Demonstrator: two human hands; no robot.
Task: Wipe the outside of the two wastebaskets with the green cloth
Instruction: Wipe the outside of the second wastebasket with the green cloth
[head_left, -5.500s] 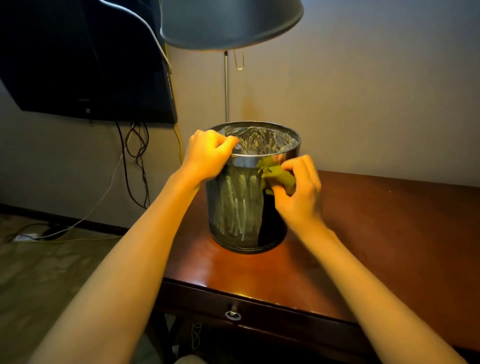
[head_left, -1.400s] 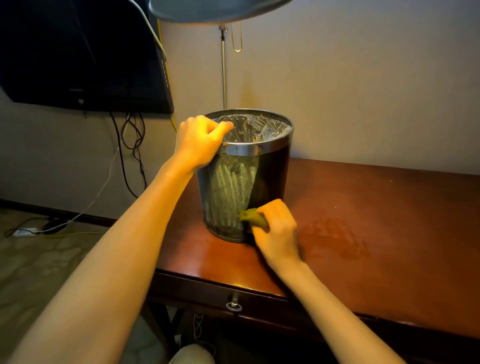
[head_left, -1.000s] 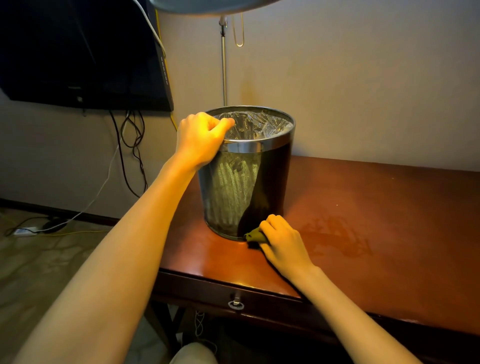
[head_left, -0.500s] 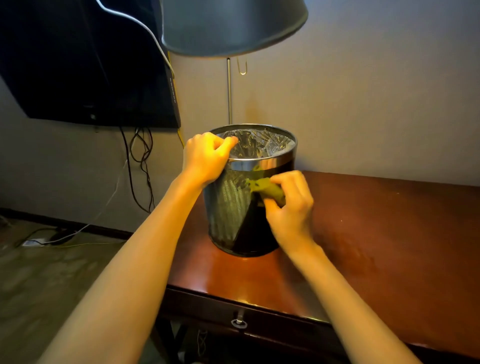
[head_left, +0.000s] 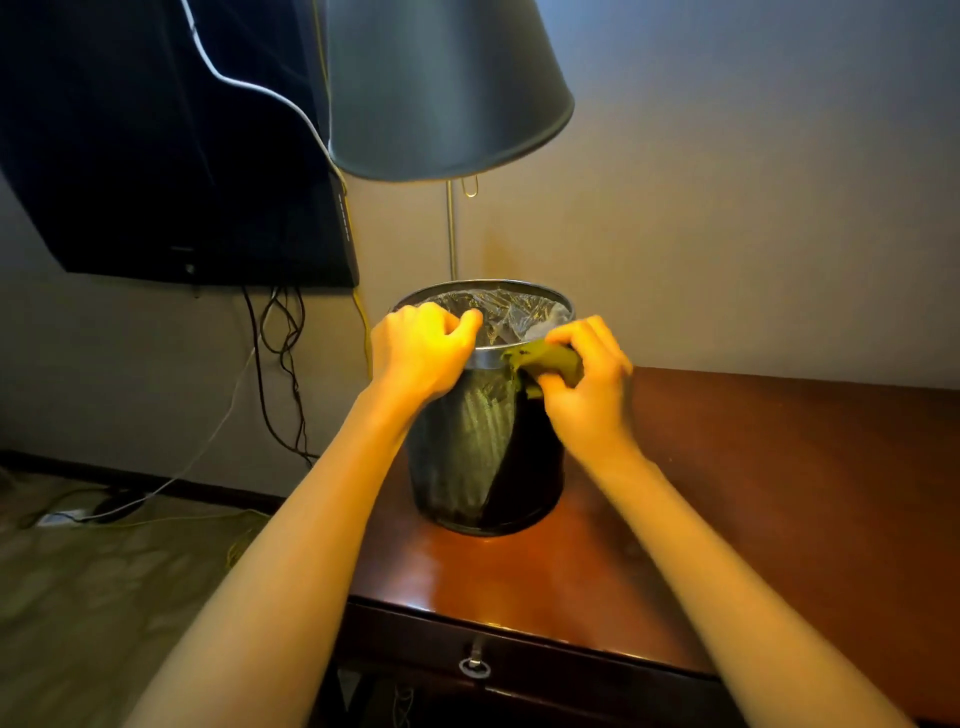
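Note:
A dark round wastebasket (head_left: 480, 457) with a silver rim and a clear plastic liner stands upright on the left end of a wooden desk (head_left: 753, 483). My left hand (head_left: 418, 353) grips the near left part of its rim, thumb over the edge. My right hand (head_left: 587, 395) holds the crumpled green cloth (head_left: 545, 358) and presses it against the silver rim band on the near right side. Only one wastebasket is in view.
A lamp with a grey shade (head_left: 441, 88) and thin metal pole (head_left: 451, 228) stands just behind the basket. A dark TV (head_left: 171, 140) hangs on the wall at left with cables (head_left: 280, 374) dangling below. The desk has a front drawer with a ring pull (head_left: 474, 666).
My right hand swept the cloth down to the basket's base, then back up the side to the rim. My left hand kept its grip on the rim.

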